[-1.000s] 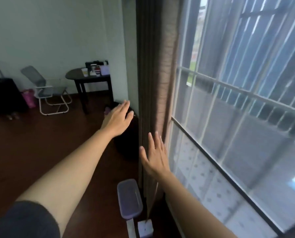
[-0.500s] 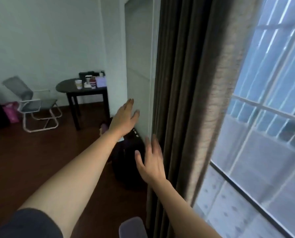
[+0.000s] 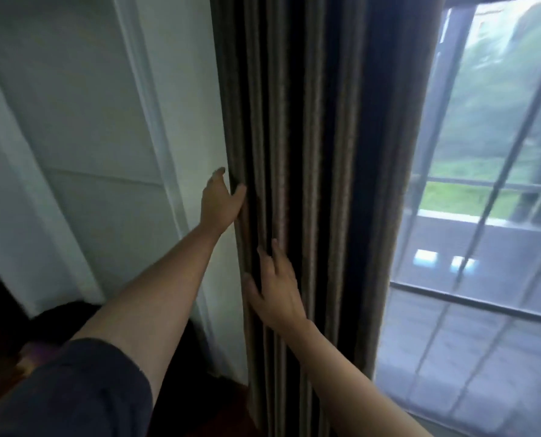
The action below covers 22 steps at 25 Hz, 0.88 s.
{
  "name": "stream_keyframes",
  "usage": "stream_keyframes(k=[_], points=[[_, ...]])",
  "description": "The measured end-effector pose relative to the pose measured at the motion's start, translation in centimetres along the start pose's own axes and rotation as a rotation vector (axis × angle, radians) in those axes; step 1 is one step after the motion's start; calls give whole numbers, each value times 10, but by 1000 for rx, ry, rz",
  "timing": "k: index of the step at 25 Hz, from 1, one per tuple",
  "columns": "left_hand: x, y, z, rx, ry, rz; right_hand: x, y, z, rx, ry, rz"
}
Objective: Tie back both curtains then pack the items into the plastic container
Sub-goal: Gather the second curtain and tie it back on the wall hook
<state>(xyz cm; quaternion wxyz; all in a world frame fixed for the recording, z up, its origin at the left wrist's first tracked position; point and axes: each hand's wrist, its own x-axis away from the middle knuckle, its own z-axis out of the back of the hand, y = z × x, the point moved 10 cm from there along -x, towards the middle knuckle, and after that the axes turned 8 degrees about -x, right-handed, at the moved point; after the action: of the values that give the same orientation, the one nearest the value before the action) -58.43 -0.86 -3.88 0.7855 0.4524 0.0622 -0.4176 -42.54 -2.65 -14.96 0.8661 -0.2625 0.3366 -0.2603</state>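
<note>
A dark brown pleated curtain (image 3: 319, 152) hangs bunched in the middle of the view, between a white wall and the window. My left hand (image 3: 220, 200) is at the curtain's left edge, thumb in front of the outer fold and fingers reaching behind it. Lower down, my right hand (image 3: 275, 288) lies flat on the front folds with its fingers spread. Neither hand has closed on the fabric. No tie-back, plastic container or loose items are in view.
A white panelled wall (image 3: 89, 137) stands to the left of the curtain. To the right is a glass window (image 3: 483, 216) with bars outside. A dark rounded object (image 3: 64, 313) sits on the floor at lower left.
The view has swung up and closer to the curtain. Both hands have moved from the air onto the curtain, the left to its edge and the right onto its front. The container left the view.
</note>
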Motion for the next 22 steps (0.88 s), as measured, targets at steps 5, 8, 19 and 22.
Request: stream_keyframes(k=[5, 8, 19, 22], points=[[-21, 2, 4, 62, -8, -108, -23, -9, -16, 67, -80, -54], [-26, -9, 7, 75, -18, -153, -33, -1, -30, 65, -103, -134], [-51, -40, -29, 241, -298, -204, -63, 34, -67, 84, 204, -456], [-43, -31, -43, 197, -509, -297, -55, 35, -74, 72, 277, -485]])
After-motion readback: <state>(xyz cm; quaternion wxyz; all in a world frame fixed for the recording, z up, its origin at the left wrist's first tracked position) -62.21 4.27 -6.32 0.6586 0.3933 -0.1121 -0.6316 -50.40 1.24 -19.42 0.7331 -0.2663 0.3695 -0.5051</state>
